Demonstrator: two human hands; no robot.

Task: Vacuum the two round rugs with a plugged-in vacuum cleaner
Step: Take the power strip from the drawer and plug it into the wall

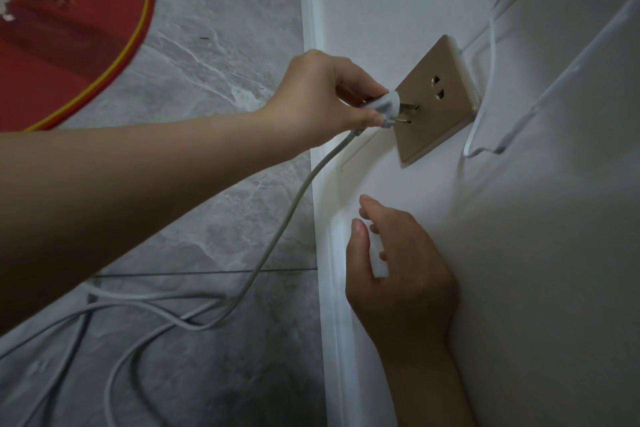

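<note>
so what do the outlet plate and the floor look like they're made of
Outlet plate: likely plastic or metal with a champagne-gold satin finish; it shows a soft, even sheen. Floor: likely glazed tile in a grey marble pattern; white veining, a straight grout line and faint gloss suggest it.

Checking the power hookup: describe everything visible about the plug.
The plug is small, with a white, plastic-looking body and flat metal prongs, two showing. The left hand pinches its body, prongs aimed at the gold-coloured wall socket. Their tips are at the plate's lower slots with most of their length bare, so it is not pushed home. Its white cord trails from the rear down to loops on the grey floor.
</note>
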